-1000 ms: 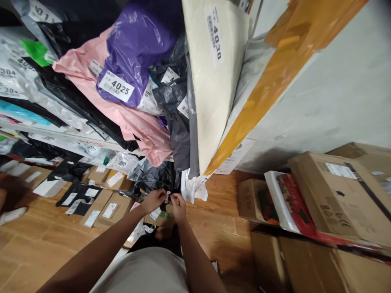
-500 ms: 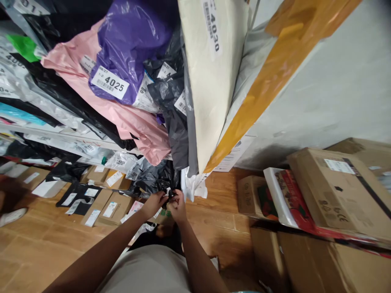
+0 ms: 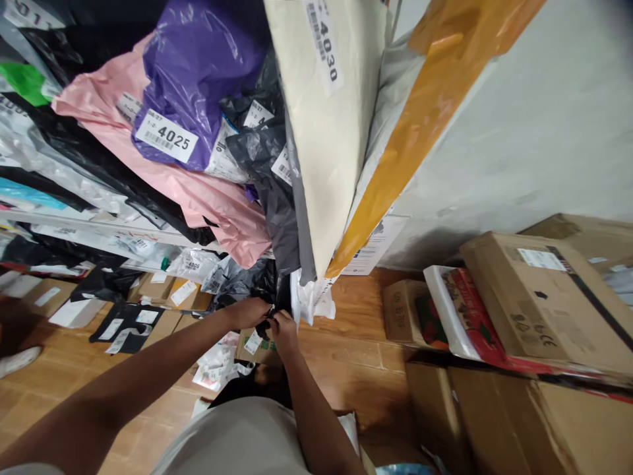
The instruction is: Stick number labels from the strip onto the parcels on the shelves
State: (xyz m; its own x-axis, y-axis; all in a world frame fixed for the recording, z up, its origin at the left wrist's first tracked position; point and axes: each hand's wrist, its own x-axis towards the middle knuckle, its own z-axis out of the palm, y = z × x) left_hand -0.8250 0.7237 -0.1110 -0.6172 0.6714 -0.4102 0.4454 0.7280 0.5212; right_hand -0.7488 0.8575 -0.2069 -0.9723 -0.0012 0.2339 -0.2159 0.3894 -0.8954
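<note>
Low at the shelf's end, my left hand (image 3: 252,313) and my right hand (image 3: 283,331) are close together, fingers pinched. Between them is a crumpled piece of black plastic (image 3: 267,323), mostly covered by the fingers; it looks like part of a black plastic mailer bag. Behind the hands lie dark plastic parcels (image 3: 242,280) on the lowest level. A small carton with a white label (image 3: 260,348) sits on the floor below my hands. White plastic packaging (image 3: 309,297) hangs just right of my right hand.
Above, the shelf holds a purple parcel labelled 4025 (image 3: 198,86), a pink parcel (image 3: 222,211) and a cream parcel labelled 4030 (image 3: 326,132). An orange-taped post (image 3: 410,132) slants down at the shelf's end. Stacked cartons (image 3: 524,303) stand right; a shoe (image 3: 20,361) shows left.
My left forearm has swung up and left, its hand now bent over the black plastic. Both hands stay close together. The whole view has shifted slightly.
</note>
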